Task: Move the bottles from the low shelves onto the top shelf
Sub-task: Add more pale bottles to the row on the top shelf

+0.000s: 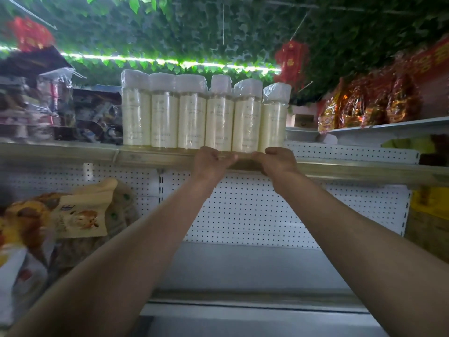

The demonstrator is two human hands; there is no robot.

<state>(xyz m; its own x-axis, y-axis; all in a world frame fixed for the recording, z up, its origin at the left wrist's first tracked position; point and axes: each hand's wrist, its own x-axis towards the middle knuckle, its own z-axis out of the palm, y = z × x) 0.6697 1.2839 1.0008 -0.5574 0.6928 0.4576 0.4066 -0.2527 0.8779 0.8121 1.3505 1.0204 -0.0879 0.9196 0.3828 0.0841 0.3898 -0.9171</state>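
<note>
Six upright bottles [206, 113] mid-frame on top shelf [73, 152], directly above left hand [211, 159] and right hand [277, 158], both curled, apparently empty.

6 bottles [205, 117] fill the top shelf [73, 152] edge; room right of them.

Overhead I note a ceiling covered in green artificial leaves [218, 27], crossed by a lit strip light [170, 61]. Red hanging ornaments [291, 57] dangle from it. White perforated back panels [255, 210] line the shelving before me.
</note>
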